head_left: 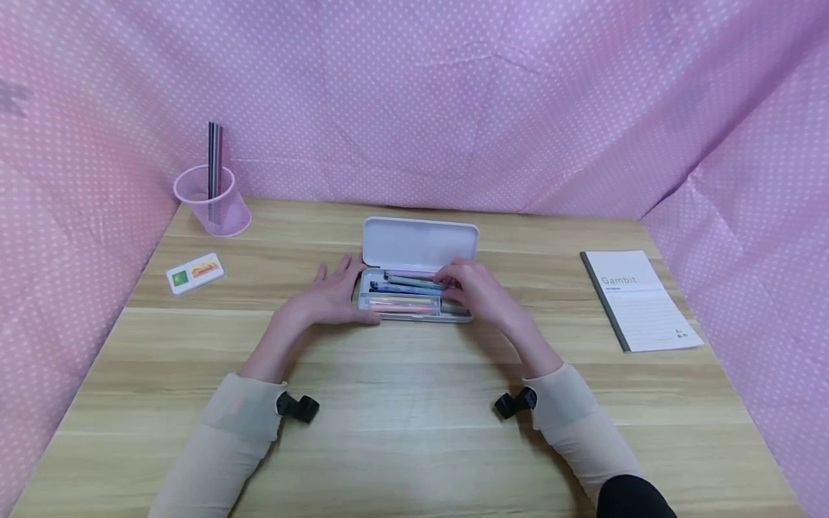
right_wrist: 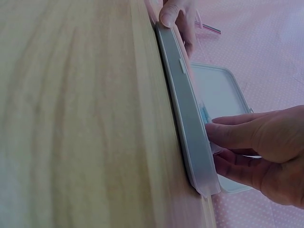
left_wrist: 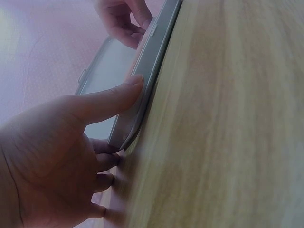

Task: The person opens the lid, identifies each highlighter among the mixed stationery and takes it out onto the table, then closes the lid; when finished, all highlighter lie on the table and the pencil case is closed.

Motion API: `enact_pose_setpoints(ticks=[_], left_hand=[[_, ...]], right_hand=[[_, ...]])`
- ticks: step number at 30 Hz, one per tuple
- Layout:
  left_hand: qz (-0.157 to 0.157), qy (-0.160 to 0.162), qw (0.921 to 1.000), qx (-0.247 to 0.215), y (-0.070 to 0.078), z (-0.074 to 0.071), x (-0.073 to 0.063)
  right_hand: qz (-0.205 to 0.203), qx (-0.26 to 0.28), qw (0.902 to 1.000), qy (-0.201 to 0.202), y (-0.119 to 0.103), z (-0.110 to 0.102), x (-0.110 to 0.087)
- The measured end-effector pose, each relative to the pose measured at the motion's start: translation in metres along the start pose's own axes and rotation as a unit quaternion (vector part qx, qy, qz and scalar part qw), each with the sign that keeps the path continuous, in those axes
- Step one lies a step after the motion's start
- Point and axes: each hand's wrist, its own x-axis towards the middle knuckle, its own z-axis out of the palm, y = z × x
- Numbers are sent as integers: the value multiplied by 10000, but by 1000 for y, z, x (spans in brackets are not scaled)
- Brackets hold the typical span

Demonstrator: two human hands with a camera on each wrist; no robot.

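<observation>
An open pencil case (head_left: 421, 241) stands near the back middle of the table, its lid tilted up at the rear. Several pens (head_left: 414, 281) lie in the rear part, and lighter, coloured sticks (head_left: 403, 306) fill a front compartment. My left hand (head_left: 330, 295) braces the case's left end, thumb (left_wrist: 116, 97) straight against the front wall and fingers spread along the side. Inside the right part, my right hand (head_left: 478, 291) pinches the right end of a pen, thumb and fingers bent together. In the right wrist view its fingertips are partly hidden behind the front wall.
A pink mesh cup (head_left: 227, 219) with dark striped sticks (head_left: 215, 160) stands at the back left. In front of it lies a white eraser-like block (head_left: 196, 273) with printed pictures. A notebook (head_left: 641, 302) lies at the right. Pink dotted cloth (head_left: 414, 108) hangs behind the table.
</observation>
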Motion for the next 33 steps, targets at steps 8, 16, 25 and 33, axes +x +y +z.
enact_pose_setpoints(ticks=[8, 16, 25, 33], left_hand=[[-29, -39, 10000, 56, 6, -4, -2], [-30, -55, 9999, 106, 15, -9, -10], [-107, -91, 9999, 70, 12, -7, -8], [-85, -105, 9998, 113, 13, -9, -10]], right_hand=[[56, 44, 10000, 46, 0, 0, 1], [131, -124, 9998, 103, 0, 0, 1], [141, -123, 9998, 109, 3, -6, 1], [0, 327, 9990, 304, 27, -25, -17]])
